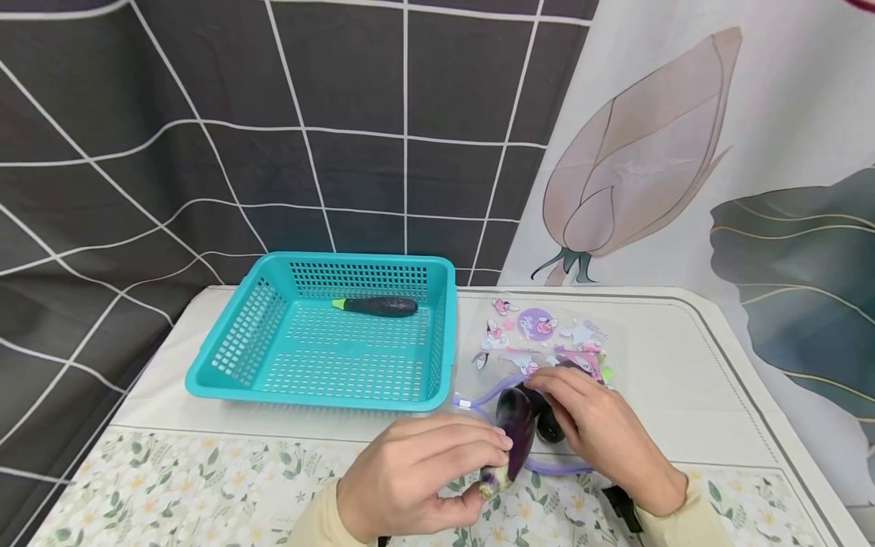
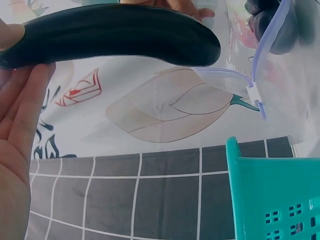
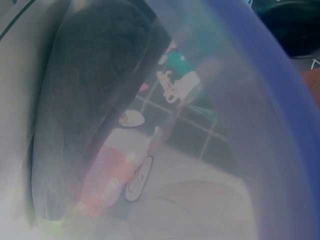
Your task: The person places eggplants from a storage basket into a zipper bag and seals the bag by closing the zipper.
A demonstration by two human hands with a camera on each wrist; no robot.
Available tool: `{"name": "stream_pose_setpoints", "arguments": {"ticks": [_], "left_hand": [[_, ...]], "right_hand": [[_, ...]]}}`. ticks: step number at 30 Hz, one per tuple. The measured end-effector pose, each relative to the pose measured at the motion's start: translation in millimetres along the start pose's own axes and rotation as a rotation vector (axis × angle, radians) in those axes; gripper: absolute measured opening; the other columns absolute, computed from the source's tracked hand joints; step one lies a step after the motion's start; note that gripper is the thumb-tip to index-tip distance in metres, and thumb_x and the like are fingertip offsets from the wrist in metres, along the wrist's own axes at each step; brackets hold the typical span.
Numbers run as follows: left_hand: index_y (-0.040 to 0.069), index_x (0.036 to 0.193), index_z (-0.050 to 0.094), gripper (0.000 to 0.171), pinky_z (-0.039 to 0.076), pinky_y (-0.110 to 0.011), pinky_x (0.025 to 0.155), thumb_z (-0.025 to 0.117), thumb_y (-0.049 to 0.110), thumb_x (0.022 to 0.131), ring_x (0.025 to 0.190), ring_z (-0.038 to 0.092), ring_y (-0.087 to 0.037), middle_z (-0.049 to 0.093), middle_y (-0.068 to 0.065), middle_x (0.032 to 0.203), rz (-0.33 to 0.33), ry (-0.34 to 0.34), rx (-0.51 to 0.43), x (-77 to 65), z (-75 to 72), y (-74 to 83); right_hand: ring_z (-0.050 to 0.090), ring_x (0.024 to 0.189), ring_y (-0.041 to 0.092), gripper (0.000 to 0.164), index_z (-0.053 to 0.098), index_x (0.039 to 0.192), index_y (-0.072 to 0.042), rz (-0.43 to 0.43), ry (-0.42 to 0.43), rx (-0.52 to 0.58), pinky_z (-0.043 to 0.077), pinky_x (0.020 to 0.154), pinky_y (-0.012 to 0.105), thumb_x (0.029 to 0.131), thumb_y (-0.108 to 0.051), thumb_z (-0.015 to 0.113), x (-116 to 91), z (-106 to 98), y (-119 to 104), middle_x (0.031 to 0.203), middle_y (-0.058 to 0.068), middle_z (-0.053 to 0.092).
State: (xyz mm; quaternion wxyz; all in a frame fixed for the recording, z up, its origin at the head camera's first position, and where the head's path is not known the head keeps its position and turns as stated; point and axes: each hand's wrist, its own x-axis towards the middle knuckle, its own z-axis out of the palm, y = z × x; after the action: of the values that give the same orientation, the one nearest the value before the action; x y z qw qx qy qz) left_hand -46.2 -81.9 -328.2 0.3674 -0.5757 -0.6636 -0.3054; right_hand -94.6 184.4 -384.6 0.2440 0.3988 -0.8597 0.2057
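Note:
In the head view my left hand (image 1: 424, 475) pinches a glossy dark purple eggplant (image 1: 517, 425) near its pale stem end. Its rounded end points up toward the mouth of a clear zip bag (image 1: 472, 353) with printed cartoon figures and a purple zip strip. At the bag's upper rim, my right hand (image 1: 604, 425) has bent fingers holding the edge; its fingertips are partly hidden. Other dark eggplants (image 1: 549, 425) lie in the bag beneath that hand. Through the film, the right wrist view shows one long eggplant (image 3: 90, 110) with a green tip.
Left of the bag stands a turquoise perforated basket (image 1: 447, 334), with one dark eggplant (image 1: 380, 306) with a green end lying inside. The table (image 1: 683, 365) carries a white and floral cover. Behind it hangs a dark grid-patterned curtain (image 1: 362, 175).

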Motion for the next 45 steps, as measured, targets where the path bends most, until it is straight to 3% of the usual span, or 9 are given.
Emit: {"name": "stream_pose_setpoints", "arguments": {"ticks": [9, 17, 45], "left_hand": [[0.000, 0.107, 0.070, 0.045, 0.051, -0.025, 0.097, 0.074, 0.001, 0.062, 0.106, 0.069, -0.016, 0.073, -0.008, 0.108, -0.005, -0.037, 0.016, -1.3, 9.4, 0.1], [0.004, 0.104, 0.071, 0.038, 0.050, -0.024, 0.097, 0.070, 0.001, 0.066, 0.105, 0.069, -0.013, 0.073, -0.007, 0.110, -0.050, -0.038, 0.064, -5.1, 16.9, 1.1], [0.006, 0.107, 0.070, 0.041, 0.048, -0.022, 0.099, 0.077, 0.003, 0.067, 0.106, 0.068, -0.013, 0.072, -0.005, 0.112, -0.145, -0.110, 0.129, -20.5, 25.9, -2.5]], "right_hand": [[0.066, 0.104, 0.021, 0.048, 0.070, 0.112, -0.011, -0.002, 0.007, -0.006, 0.055, 0.080, 0.039, 0.110, -0.032, 0.027, -1.2, 0.1, -0.1, 0.115, 0.002, 0.067], [0.066, 0.105, 0.021, 0.047, 0.070, 0.112, -0.010, -0.008, 0.007, -0.008, 0.055, 0.080, 0.039, 0.110, -0.031, 0.027, -0.5, 0.5, 0.2, 0.115, 0.002, 0.067], [0.066, 0.104, 0.021, 0.046, 0.069, 0.113, -0.012, -0.013, 0.003, -0.003, 0.056, 0.077, 0.039, 0.109, -0.031, 0.028, -1.3, 0.8, 0.5, 0.115, 0.002, 0.066]]}}
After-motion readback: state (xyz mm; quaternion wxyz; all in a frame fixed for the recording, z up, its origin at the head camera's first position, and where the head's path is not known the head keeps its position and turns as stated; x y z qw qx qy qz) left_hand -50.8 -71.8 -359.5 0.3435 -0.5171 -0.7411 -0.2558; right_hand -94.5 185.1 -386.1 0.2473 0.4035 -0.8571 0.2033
